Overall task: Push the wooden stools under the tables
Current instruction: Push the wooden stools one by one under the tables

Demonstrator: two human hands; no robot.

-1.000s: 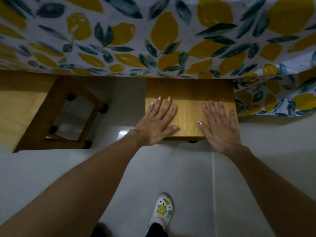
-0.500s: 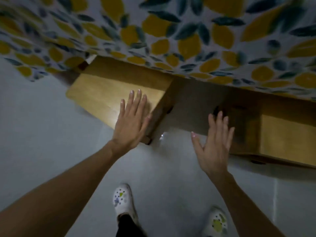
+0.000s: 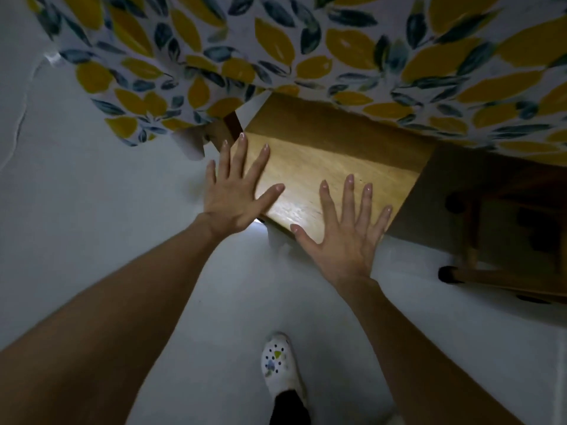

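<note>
Floor (image 3: 76, 225): pale, smooth, filling the left and near parts of the view.

Tablecloth (image 3: 306, 47): white with yellow and blue-grey leaf print, hanging across the far side; its lower corner drops at far left over a table leg (image 3: 228, 127), only partly seen.

Left hand (image 3: 231, 194): flat, fingers spread, released — nothing clasped. The thumb and two fingers lie on the near-left corner of the stool seat; the other fingers extend past the seat's left edge, over the floor.

Wooden stool (image 3: 319, 167): light-wood rectangular seat, set at an angle, centre of view. Its far part is already beneath the hanging tablecloth and in shadow; the near part projects out over the floor toward the person. Legs are mostly hidden below the seat.

Shoe (image 3: 280, 368): white clog with small coloured charms, near centre, on the floor well apart from the stool.

Right hand (image 3: 345, 237): flat, fingers spread, likewise released — no clasp. Palm is at the seat's near edge, fingers laid on the seat's near-right part.

Second stool (image 3: 503, 240): darker wood, at far right, just beside the first, lying in shadow under the tablecloth's edge. Its rails and dark foot caps show; whether it is upright or tipped cannot be told.
</note>
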